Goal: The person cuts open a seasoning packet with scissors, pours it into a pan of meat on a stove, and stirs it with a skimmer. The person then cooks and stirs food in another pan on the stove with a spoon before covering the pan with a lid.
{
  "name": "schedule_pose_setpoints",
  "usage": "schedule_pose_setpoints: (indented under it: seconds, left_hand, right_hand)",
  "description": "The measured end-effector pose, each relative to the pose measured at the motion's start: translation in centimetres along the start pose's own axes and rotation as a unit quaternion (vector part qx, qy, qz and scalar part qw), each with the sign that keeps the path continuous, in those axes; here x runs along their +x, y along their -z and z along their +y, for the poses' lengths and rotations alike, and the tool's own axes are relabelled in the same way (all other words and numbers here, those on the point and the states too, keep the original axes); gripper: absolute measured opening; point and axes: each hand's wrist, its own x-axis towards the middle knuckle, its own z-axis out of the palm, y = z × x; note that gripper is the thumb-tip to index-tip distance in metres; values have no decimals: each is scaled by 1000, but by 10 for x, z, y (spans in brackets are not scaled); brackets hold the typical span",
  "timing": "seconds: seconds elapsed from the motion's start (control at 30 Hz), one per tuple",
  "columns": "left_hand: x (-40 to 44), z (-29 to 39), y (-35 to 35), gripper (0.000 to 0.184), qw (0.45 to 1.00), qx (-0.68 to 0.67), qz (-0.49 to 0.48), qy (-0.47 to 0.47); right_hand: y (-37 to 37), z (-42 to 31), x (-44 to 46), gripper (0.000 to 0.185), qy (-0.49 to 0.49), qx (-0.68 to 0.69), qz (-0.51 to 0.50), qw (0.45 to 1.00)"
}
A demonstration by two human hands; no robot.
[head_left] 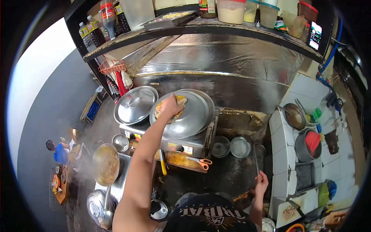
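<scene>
Gripping a patterned cloth (181, 101), the left hand (170, 107) is closed over the top of a large domed metal lid (191, 120); fingers curled, cloth bunched beneath and around them. Lid knob, if any, hidden under hand and cloth. Lid position: on the stove (185, 144), over a wide metal vessel (210, 103) whose rim shows past the lid's far right edge. Whether the lid rests fully or is partly raised: cannot tell.

Right hand (261, 187): low and to the right, well apart from the left; fingers closed on one end of a long thin metal rod (256, 160). Far end of rod near the round pans (240, 147) below the stove; contact not clear.

Surroundings: second metal lid (135, 105) just beside the domed one, on its left. Orange-handled scissors (204, 164) and a yellow-handled tool (163, 168) at the stove's near side. Wok (106, 164) holding food, further left, steam around it.
</scene>
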Motion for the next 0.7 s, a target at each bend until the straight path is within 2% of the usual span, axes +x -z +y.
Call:
schedule_pose_setpoints:
  seconds: [0.07,0.23,0.33,0.47,0.5,0.53,0.57,0.63,0.7]
  left_hand:
    - [11,11,-14,67,1000,14,-16,6]
    - [20,27,-25,73,998,30,-48,26]
    - [19,34,-28,66,999,34,-14,34]
    - [8,27,-35,58,995,-90,26,24]
    - [4,24,-36,57,992,-117,41,27]
    - [5,17,-44,59,988,-144,48,20]
    - [-3,17,-38,48,990,-133,52,20]
    - [-23,11,-30,33,965,-237,97,55]
    - [-54,-2,-15,37,936,-274,222,17]
  right_hand:
    - [11,-4,-6,27,-27,-8,11,1000]
    - [29,-9,-13,26,-3,-5,5,1000]
    - [31,-13,-9,27,10,-23,-10,1000]
    - [27,-15,5,28,-50,-23,-21,998]
    - [15,-36,3,28,-5,-17,-28,999]
    - [15,-25,13,30,-23,-3,-26,999]
    - [14,-14,26,33,-42,9,-28,999]
    - [-7,-44,31,34,-88,5,-75,993]
    - [-29,-70,39,35,-115,18,-84,990]
